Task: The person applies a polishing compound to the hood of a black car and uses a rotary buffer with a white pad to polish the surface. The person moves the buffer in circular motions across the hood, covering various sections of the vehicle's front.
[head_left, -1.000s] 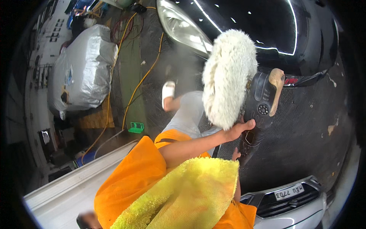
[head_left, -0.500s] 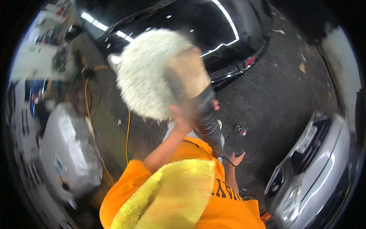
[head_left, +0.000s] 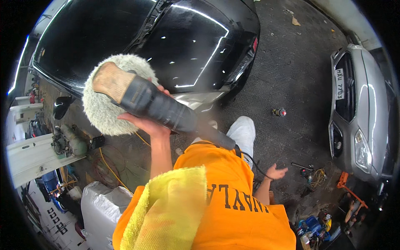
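Note:
My left hand [head_left: 154,126] is wrapped round the black body of a car polisher [head_left: 160,104], its thumb and fingertips showing on either side. The polisher's head end is tan, and a round white wool pad [head_left: 98,114] sits beneath it, facing the black car [head_left: 183,46] in front. From the tail of the polisher a black power cord [head_left: 260,170] runs down to my right wrist. My right hand [head_left: 276,171] is held out low at my side, fingers apart, with nothing in it. A yellow towel [head_left: 166,208] hangs over my left shoulder.
A grey car [head_left: 364,104] stands to the right. On the dark floor are a small bottle [head_left: 279,112], an orange jack [head_left: 343,181] and loose tools. A yellow hose [head_left: 109,164] and a silver-covered object [head_left: 102,204] lie left.
The polisher in my left hand has swung to the left, its head end now pointing up-left. My view has turned, showing more of the grey car and floor at right. My right hand stays open.

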Tool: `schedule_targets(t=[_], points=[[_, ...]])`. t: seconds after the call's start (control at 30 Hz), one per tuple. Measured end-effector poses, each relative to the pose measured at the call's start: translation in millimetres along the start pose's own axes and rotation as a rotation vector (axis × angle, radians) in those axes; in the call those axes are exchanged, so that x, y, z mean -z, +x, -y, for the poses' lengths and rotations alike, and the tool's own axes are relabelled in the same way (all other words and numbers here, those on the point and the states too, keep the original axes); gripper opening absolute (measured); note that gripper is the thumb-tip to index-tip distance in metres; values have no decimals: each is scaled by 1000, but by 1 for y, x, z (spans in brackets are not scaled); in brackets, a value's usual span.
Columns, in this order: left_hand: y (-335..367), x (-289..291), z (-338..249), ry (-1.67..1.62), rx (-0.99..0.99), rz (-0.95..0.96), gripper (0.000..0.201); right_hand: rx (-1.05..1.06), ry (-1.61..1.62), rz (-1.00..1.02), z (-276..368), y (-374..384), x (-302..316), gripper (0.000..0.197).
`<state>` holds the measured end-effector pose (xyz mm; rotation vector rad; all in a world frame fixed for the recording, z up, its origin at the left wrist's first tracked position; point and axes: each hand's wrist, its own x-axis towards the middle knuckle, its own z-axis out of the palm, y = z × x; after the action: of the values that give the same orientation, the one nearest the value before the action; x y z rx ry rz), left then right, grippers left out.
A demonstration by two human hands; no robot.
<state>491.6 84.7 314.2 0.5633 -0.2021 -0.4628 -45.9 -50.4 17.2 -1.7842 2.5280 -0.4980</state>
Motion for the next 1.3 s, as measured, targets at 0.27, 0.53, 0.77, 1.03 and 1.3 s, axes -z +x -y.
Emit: schedule_targets(t=[0.27,0.53,0.77,1.03,1.3], points=[[41,8,-80,145,-167,108,122,-164,994,-508,125,41,210,50],[31,-38,26,-135,127,213,122,505,2549,1311,341,182,155,38],[16,-60,102,-248,345,-84,112,488,1263,2070,412,25,126,81],[38,-22,213,137,378,-307,100,350,681,2232,424,87,135,85],[65,-21,216,78,261,-364,78,1116,596,1887,447,100,34,91]])
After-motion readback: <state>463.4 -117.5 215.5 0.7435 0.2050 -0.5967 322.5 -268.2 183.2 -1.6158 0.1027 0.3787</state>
